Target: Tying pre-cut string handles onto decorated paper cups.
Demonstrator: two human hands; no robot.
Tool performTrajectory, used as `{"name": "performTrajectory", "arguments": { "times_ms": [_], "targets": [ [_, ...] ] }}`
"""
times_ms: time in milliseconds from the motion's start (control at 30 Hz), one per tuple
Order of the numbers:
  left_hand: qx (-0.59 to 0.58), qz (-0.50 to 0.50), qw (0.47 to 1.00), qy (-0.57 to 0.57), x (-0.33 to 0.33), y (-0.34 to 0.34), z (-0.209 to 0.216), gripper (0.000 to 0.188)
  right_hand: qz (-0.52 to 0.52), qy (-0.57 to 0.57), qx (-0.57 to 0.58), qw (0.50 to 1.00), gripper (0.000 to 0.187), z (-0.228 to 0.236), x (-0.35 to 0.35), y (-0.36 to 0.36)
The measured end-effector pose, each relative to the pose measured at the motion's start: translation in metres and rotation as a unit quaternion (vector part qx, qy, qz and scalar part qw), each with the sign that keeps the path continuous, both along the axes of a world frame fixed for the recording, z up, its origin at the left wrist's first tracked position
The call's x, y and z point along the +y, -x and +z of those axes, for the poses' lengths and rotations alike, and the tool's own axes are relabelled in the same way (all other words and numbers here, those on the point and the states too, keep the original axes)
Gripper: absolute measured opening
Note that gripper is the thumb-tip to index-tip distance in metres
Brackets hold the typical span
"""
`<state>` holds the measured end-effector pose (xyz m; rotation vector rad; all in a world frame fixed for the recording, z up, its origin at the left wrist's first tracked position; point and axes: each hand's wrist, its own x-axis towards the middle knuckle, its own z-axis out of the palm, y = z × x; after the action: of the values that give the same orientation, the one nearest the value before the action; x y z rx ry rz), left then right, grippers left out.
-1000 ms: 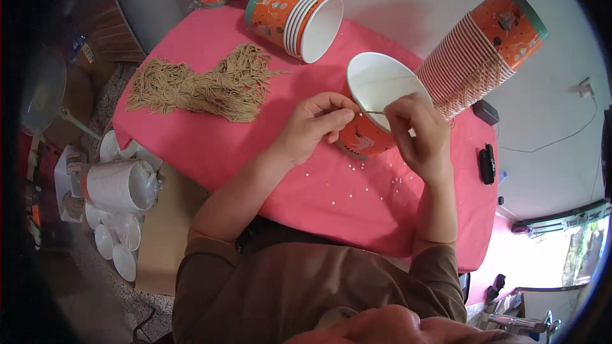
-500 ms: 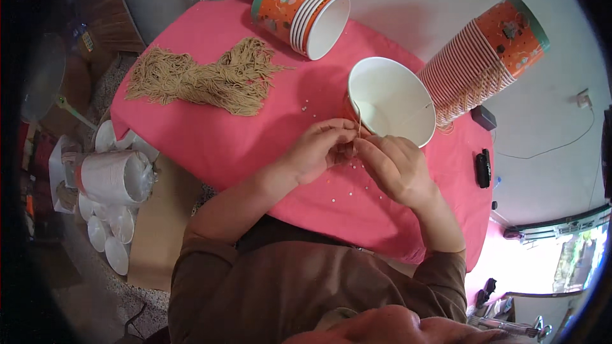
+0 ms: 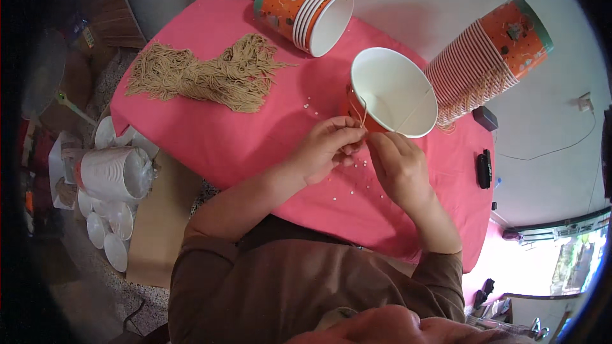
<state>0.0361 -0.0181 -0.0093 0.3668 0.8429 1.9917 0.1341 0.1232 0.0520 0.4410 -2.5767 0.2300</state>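
A white-lined paper bucket point(image 3: 394, 92) with an orange outside stands on the table just beyond my hands, its mouth tilted toward me. A tan string point(image 3: 364, 114) loops from its near left side down to my fingers, and a thin strand crosses its mouth. My left hand point(image 3: 328, 148) is closed, thumb and fingertips pinching the string. Close beside it, my right hand point(image 3: 401, 169) is closed too, its fingertips pinched at the string's end. The exact grip and any knot are too small to make out.
A tan string bundle point(image 3: 207, 75) lies at the left on the pink tablecloth point(image 3: 191, 146). Nested orange buckets point(image 3: 306, 16) lie at the back; a long stack point(image 3: 484, 57) leans at the right. Small white bits point(image 3: 335, 199) dot the cloth. A black object point(image 3: 483, 169) sits at the right edge.
My right hand has shifted slightly right and up, and its fingers are drawn closer together. The string loop at the bucket's side shows wider. The bucket's near rim sits a little higher.
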Motion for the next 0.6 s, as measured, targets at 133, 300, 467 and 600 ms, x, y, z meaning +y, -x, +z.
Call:
{"name": "performTrajectory", "arguments": {
  "times_ms": [133, 300, 467, 600],
  "targets": [
    [-0.105, -0.04, 0.992, -0.049, 0.008, 0.006, -0.01, 0.007, 0.002, -0.03, -0.036, 0.999, 0.02, 0.005, 0.004, 0.004],
    [-0.142, -0.055, 0.986, -0.062, 0.02, 0.008, -0.007, 0.007, 0.026, -0.015, -0.038, 0.999, 0.019, 0.013, 0.02, 0.005],
    [-0.158, -0.001, 0.983, -0.099, 0.018, 0.041, -0.011, 0.009, 0.069, 0.001, -0.083, 0.994, 0.012, 0.026, 0.03, -0.003],
    [-0.069, -0.006, 0.995, -0.069, 0.014, 0.063, -0.005, 0.009, -0.006, -0.019, -0.126, 0.992, 0.01, 0.034, 0.049, -0.015]
  ]
}}
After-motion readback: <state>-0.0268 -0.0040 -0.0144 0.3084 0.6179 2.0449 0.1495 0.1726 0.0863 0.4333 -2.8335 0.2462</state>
